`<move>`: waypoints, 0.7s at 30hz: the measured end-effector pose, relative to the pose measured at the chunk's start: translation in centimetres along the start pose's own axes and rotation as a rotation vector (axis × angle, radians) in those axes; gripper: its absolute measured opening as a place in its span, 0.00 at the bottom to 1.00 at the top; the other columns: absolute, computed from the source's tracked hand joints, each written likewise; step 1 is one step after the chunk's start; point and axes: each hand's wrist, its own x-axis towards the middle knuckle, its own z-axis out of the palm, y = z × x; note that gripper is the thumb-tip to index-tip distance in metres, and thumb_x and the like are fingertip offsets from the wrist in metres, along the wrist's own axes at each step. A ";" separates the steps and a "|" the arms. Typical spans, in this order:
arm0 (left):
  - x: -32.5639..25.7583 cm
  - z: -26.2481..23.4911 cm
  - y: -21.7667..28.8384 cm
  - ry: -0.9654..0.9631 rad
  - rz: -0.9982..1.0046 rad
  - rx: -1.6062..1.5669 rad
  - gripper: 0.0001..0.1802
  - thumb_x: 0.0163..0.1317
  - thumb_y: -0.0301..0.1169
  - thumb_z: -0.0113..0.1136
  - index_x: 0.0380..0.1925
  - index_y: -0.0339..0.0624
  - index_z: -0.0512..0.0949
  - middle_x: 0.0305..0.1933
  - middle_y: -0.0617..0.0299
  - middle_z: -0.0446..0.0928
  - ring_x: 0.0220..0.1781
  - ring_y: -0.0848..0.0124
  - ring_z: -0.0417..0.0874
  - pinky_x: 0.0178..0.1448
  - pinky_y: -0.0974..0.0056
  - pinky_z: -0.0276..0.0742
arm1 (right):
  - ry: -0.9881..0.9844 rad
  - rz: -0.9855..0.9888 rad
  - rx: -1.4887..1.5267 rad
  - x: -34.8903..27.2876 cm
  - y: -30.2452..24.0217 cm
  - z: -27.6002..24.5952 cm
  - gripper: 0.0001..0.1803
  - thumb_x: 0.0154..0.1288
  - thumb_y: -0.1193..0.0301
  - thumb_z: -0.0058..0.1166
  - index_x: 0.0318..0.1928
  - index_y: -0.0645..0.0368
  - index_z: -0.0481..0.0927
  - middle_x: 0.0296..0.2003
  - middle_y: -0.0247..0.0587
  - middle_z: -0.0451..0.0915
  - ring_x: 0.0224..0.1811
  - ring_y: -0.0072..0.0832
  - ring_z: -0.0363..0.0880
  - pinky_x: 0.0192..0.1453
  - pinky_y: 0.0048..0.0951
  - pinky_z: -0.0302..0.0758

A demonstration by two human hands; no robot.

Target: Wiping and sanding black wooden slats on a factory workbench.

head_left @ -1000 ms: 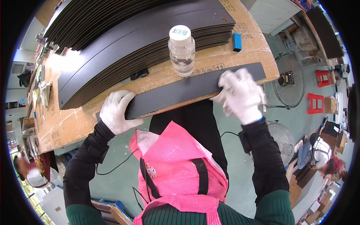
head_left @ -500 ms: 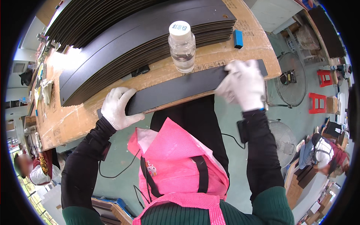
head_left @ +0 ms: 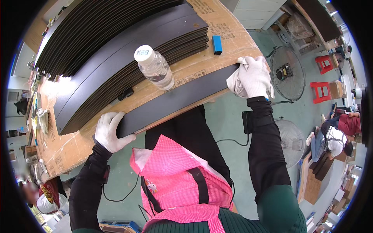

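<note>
A long, narrow dark grey board [head_left: 176, 98] lies along the near edge of the cardboard-covered table [head_left: 74, 145]. My left hand [head_left: 110, 131], in a white glove, grips the board near its left end, the thumb at the near edge and the fingers across it. At the right end, my gloved right hand [head_left: 254, 77] is closed on a bunched white cloth [head_left: 236, 83] that touches the board; the hand hides that end. Just beyond the board stands a clear bottle [head_left: 156, 72] with a white cap, partly filled with clear liquid.
Stacks of dark boards [head_left: 128, 58] cover the far left of the table. A small blue block [head_left: 217, 45] sits near the far right. Standing fans [head_left: 287, 73] and red stools [head_left: 321, 92] are on the floor to the right. Other people sit at both sides.
My right hand has slid the cloth to the board's right end. The view has turned, so the bottle and table appear shifted left. My left hand keeps its hold on the board.
</note>
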 end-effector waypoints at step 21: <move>-0.9 0.2 -0.4 0.001 -0.008 0.045 0.47 0.37 0.44 0.85 0.62 0.39 0.79 0.54 0.51 0.79 0.55 0.47 0.81 0.61 0.48 0.78 | 0.083 -0.377 0.088 -6.7 -1.4 0.6 0.09 0.68 0.67 0.58 0.47 0.43 0.81 0.43 0.44 0.75 0.48 0.44 0.81 0.50 0.49 0.79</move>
